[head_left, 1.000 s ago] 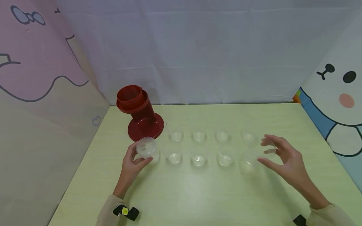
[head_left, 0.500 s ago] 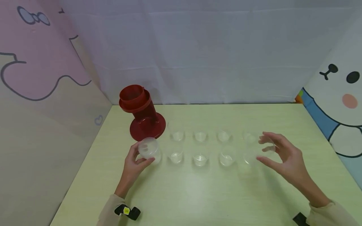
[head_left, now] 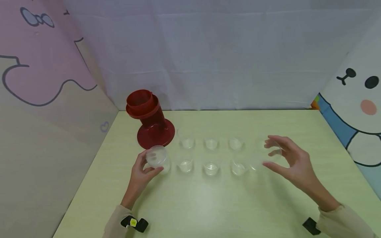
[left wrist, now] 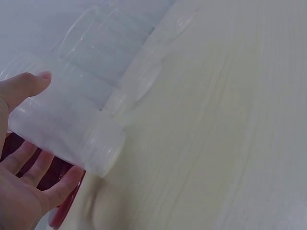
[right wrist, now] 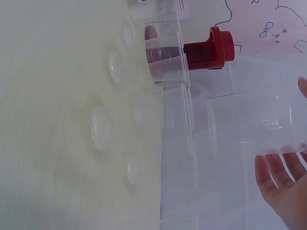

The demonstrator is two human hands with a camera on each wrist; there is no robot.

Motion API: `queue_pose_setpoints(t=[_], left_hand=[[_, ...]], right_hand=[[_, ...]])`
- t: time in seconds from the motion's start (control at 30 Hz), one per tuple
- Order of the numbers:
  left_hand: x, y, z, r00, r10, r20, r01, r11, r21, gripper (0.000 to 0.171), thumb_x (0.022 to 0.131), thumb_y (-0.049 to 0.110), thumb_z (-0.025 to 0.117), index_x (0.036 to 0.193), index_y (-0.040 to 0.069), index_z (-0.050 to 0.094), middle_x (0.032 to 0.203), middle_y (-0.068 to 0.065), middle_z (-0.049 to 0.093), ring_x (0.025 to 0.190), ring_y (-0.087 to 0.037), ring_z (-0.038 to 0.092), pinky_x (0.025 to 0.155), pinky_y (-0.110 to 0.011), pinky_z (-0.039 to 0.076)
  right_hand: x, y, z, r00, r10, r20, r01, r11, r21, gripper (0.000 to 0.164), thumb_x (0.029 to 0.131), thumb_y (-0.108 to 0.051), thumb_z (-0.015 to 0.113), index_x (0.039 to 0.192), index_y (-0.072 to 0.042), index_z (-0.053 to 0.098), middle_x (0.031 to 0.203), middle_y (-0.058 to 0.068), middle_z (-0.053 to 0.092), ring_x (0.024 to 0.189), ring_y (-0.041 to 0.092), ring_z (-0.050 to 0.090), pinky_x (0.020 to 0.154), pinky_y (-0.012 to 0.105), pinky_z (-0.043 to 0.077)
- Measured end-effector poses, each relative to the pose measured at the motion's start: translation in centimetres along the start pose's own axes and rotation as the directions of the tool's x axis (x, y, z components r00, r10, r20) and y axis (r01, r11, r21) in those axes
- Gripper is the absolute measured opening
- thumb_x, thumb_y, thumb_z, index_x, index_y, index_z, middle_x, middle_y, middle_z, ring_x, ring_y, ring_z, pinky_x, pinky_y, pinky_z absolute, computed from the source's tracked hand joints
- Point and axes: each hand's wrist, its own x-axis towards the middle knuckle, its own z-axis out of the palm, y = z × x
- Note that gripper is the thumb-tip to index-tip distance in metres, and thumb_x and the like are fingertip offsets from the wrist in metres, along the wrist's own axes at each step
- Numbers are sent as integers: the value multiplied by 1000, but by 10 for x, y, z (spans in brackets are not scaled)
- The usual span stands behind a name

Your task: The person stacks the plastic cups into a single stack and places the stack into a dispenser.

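Observation:
In the head view, my left hand (head_left: 143,170) grips a clear plastic cup (head_left: 156,156) at the left end of two rows of clear cups. The left wrist view shows thumb and fingers on opposite sides of this cup (left wrist: 79,127); whether others are nested in it I cannot tell. My right hand (head_left: 293,162), at the rows' right end, holds another clear cup, faint from above. In the right wrist view this cup (right wrist: 264,122) is lifted above the table. Front-row cups (head_left: 211,168) and back-row cups (head_left: 211,143) stand between the hands.
A dark red stand (head_left: 156,134) with a round base and a cup-shaped top rises behind my left hand, close to it. The pale table (head_left: 205,205) ends at a white cloth backdrop (head_left: 214,66). Printed panels flank both sides.
My right hand has moved left and slightly away from me with its cup, towards the rows. My left hand keeps its hold on its cup in nearly the same place; the view has shifted slightly.

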Motion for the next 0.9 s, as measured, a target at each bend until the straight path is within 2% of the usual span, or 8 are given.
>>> queue_pose_setpoints(t=[0.17, 0.3, 0.4, 0.5, 0.7, 0.9], left_hand=[[0, 0, 0, 1000, 20, 0, -20, 1000, -7, 74, 77, 20, 80, 137, 25, 39, 137, 3, 42, 123, -22, 44, 84, -25, 52], [0, 0, 0, 1000, 20, 1, -20, 1000, -9, 73, 76, 20, 80, 137, 26, 39, 136, 5, 42, 123, -21, 44, 84, -25, 52], [-2, 7, 0, 1000, 16, 8, -16, 1000, -9, 73, 77, 17, 79, 138, 22, 38, 137, 1, 42, 123, -23, 43, 84, -24, 52], [-2, 7, 0, 1000, 23, 13, -23, 1000, -9, 74, 78, 15, 79, 139, 20, 38, 138, -1, 41, 124, -24, 42, 84, -23, 51], [0, -2, -1, 999, 30, 12, -30, 1000, -8, 74, 78, 15, 78, 139, 20, 37, 139, -2, 41, 124, -24, 42, 85, -23, 51], [1, 0, -1, 1000, 10, 21, -9, 1000, -19, 75, 78, 9, 77, 140, 17, 36, 139, -5, 40, 125, -26, 41, 85, -22, 50]], right_hand=[[1, 1, 5, 1000, -8, 10, 8, 999, 35, 73, 62, 30, 68, 128, 18, 42, 116, 18, 57, 105, 25, 54, 79, 22, 52], [2, 2, 8, 1000, -5, 15, 5, 1000, 23, 73, 62, 29, 69, 128, 17, 42, 116, 18, 57, 105, 25, 54, 78, 22, 52], [3, 2, 11, 1000, -11, 18, 10, 1000, 22, 72, 63, 28, 70, 128, 17, 42, 116, 19, 57, 106, 25, 54, 78, 22, 52], [4, 2, 15, 1000, -20, 16, 19, 999, 38, 71, 62, 28, 69, 128, 17, 42, 116, 19, 57, 105, 25, 54, 78, 22, 52], [6, 4, 23, 1000, 10, 8, -10, 1000, 2, 74, 61, 29, 70, 129, 14, 44, 116, 15, 58, 105, 24, 55, 78, 22, 52], [11, 7, 30, 999, -40, 18, 40, 998, 46, 72, 61, 29, 70, 127, 17, 44, 115, 16, 59, 105, 25, 55, 78, 23, 52]])
